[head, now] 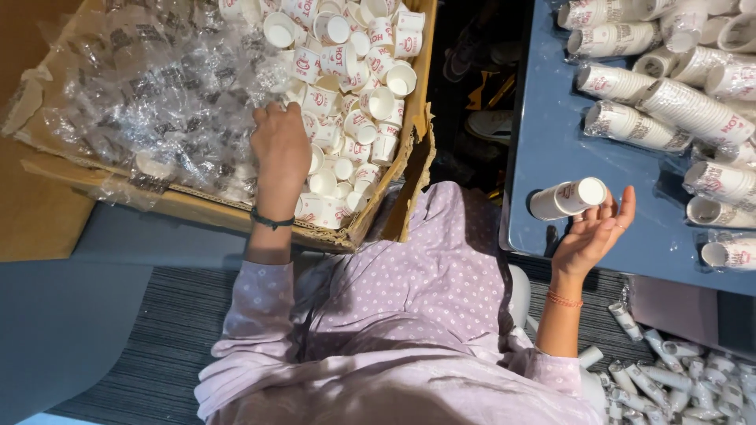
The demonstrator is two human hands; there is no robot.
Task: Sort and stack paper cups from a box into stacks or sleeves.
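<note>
My left hand (279, 145) reaches into a cardboard box (206, 211) and rests on a heap of loose small white paper cups (358, 79) with red print; whether its fingers grip a cup is hidden. My right hand (596, 230) is raised palm up over the edge of a blue table (551, 142). Its fingertips hold a short stack of nested cups (568, 197) lying sideways, bottom toward me.
Crumpled clear plastic wrap (157, 86) fills the left half of the box. Several long sleeves of stacked cups (677, 106) lie on the table's right side. Crushed cups (677, 382) pile on the floor at lower right. Shoes (488, 122) sit in the dark gap between box and table.
</note>
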